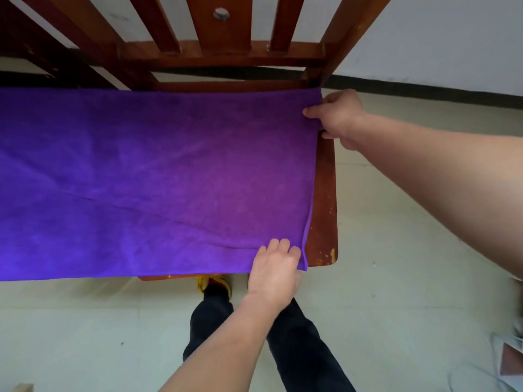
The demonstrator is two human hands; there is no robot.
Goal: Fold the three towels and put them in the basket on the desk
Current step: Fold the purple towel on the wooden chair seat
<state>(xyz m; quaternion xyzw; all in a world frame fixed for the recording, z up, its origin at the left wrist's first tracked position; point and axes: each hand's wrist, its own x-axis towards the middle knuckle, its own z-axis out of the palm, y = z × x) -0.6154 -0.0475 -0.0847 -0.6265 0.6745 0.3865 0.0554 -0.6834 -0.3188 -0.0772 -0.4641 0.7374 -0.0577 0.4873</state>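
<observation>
1. The purple towel lay spread flat over the chair seat, its left part running out of view.
2. The right hand pinched the far right corner, thumb on top and fingers beneath. The left hand rested its fingers on the near right corner; its thumb was hidden, so whether that grip had closed could not be told.
3. Step judged: the start of a fold. The next move probably called for lifting both right corners together and carrying them leftward, edges matched.
4. The chair back bounded the far edge; open floor lay to the right and near side.

Slatted wooden chair, pale floor, white wall.
</observation>
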